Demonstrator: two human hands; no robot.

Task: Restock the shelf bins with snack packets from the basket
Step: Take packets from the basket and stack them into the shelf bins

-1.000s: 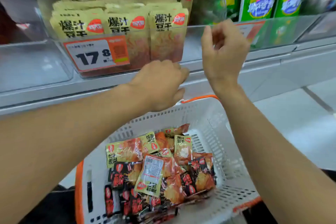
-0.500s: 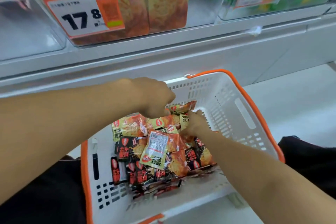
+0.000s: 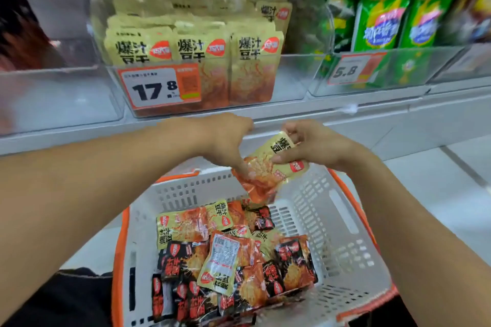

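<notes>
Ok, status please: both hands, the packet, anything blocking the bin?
Left hand and right hand both pinch one yellow packet above the basket. Packet not yet in the bin. Path looks open.

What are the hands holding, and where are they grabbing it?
Both hands hold one yellow snack packet above the basket. The right hand pinches its yellow top end; the left hand grips its orange bottom end.

One basket (image 3: 345, 223), two price tags (image 3: 159, 89), two hands (image 3: 228, 138).
</notes>
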